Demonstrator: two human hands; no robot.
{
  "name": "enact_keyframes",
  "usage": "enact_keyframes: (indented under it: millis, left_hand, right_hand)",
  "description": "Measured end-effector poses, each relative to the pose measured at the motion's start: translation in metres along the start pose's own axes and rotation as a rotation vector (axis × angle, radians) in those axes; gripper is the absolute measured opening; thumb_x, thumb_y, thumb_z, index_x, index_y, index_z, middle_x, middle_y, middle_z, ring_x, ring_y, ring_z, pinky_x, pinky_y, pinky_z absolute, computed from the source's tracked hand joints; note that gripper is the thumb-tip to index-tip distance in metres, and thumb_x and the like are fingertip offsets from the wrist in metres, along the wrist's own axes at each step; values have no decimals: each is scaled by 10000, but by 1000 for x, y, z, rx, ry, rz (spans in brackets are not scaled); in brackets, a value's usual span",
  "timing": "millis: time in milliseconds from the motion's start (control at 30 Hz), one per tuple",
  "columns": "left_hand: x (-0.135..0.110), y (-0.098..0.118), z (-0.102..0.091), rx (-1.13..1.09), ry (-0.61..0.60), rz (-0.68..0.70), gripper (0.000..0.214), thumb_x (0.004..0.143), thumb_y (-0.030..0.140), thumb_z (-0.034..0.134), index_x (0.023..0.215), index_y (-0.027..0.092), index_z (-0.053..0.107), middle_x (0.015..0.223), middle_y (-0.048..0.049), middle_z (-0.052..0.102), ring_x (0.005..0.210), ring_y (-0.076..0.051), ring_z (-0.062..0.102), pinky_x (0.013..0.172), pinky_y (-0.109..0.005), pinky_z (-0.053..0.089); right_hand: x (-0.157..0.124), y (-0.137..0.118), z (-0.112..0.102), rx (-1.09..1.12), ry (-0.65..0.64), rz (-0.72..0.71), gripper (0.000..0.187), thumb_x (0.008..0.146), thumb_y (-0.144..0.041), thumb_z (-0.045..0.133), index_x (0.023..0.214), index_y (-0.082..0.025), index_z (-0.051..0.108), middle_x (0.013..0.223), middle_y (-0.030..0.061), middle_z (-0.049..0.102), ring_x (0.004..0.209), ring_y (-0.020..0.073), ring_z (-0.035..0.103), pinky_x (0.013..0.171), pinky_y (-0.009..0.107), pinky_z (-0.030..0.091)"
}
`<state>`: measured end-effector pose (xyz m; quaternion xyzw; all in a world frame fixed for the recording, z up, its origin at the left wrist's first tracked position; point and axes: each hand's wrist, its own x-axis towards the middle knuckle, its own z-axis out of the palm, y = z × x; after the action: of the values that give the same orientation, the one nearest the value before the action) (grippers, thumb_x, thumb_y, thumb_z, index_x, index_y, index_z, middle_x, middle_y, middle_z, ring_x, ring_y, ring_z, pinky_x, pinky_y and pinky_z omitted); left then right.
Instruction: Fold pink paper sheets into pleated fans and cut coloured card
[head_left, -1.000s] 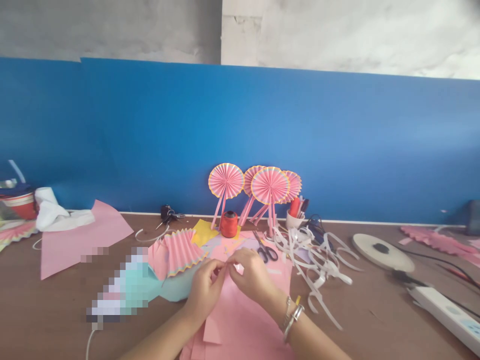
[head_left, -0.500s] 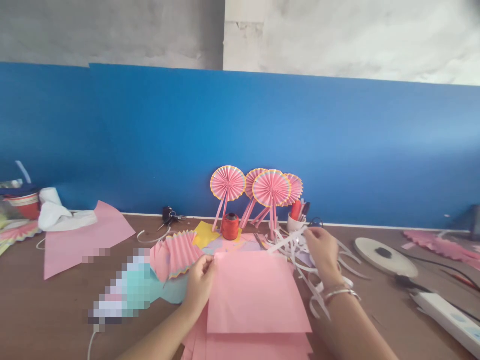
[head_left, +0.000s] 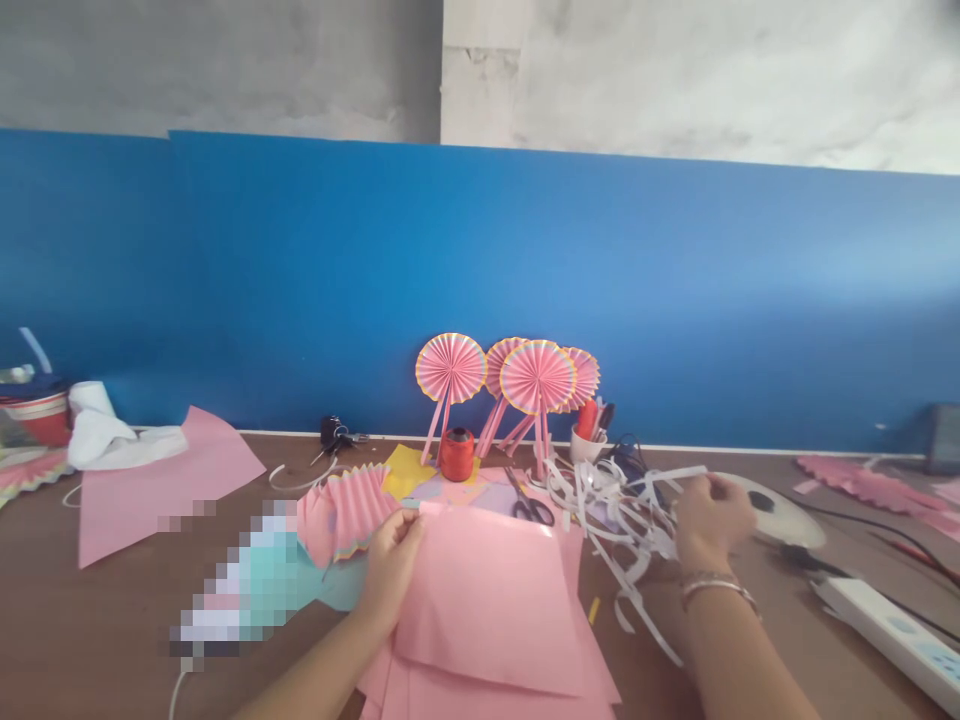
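My left hand [head_left: 390, 570] is closed on the upper left corner of a pink paper sheet [head_left: 491, 600] that lies on a stack of pink sheets on the brown table [head_left: 90, 630]. My right hand [head_left: 709, 520] is off to the right, fingers pinched on a white paper strip [head_left: 675, 474] drawn out of a tangle of white strips [head_left: 615, 510]. A bracelet sits on my right wrist. A pleated pink paper fan piece [head_left: 349, 505] lies just left of my left hand.
Several finished pink paper fans [head_left: 510, 380] lean on the blue wall behind an orange thread spool [head_left: 457, 452], scissors [head_left: 529, 502] and a white cup [head_left: 587, 440]. A white disc [head_left: 780, 515] and power strip [head_left: 892, 630] lie right. A large pink sheet [head_left: 150, 490] lies left.
My right hand left the pink sheet, reached to the tangle of white strips, then moved right with one strip. The sheet now lies unfolded, my left hand still on its corner.
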<state>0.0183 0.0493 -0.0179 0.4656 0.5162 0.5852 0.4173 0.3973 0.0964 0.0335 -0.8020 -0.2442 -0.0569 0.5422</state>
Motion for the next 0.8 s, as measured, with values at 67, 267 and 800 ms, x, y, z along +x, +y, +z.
enact_keyframes:
  millis: [67, 267, 800]
  left_hand:
    - [0, -1, 0, 2, -38, 0, 334, 702, 493, 608, 717, 159, 602, 642, 9, 583, 610, -150, 514, 569, -228, 376]
    - [-7, 7, 5, 43, -161, 30, 276, 728, 434, 577, 712, 159, 595, 662, -7, 613, 628, -164, 544, 590, -249, 404]
    - [-21, 14, 8, 211, -227, 206, 251, 806, 384, 511, 793, 170, 641, 741, -37, 664, 702, -194, 584, 631, -275, 427]
  right_hand:
    - [-2, -5, 1, -73, -226, -77, 351, 679, -269, 477, 914, -114, 686, 810, 140, 688, 737, 268, 618, 654, 344, 435]
    - [-62, -52, 11, -261, -693, -367, 194, 677, -253, 566, 785, -177, 709, 781, 135, 705, 749, 273, 641, 648, 327, 419]
    - [-199, -77, 14, 375, -1198, -589, 352, 657, -387, 736, 913, -151, 680, 912, 95, 687, 879, 227, 623, 801, 352, 487]
